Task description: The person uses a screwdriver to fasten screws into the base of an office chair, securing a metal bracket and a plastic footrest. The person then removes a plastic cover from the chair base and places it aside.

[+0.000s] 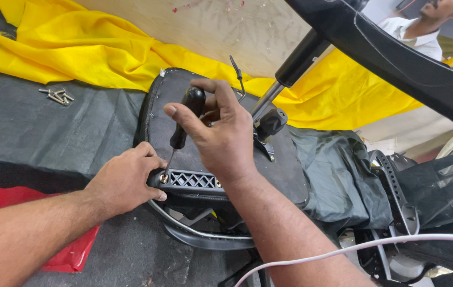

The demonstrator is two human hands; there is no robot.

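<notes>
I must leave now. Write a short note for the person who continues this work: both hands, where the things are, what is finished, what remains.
Right hand: grips the black-handled screwdriver, tip in the screw at the left end of the black armrest bracket.
Left hand: holds that bracket end against the upturned chair seat.
Spare screws: a small pile on the black cloth, far left.
Done: bracket placed on the seat, one screw seated in its hole.
Left: whether this screw is tight cannot be seen; the bracket's right end is hidden behind the right wrist.
</notes>
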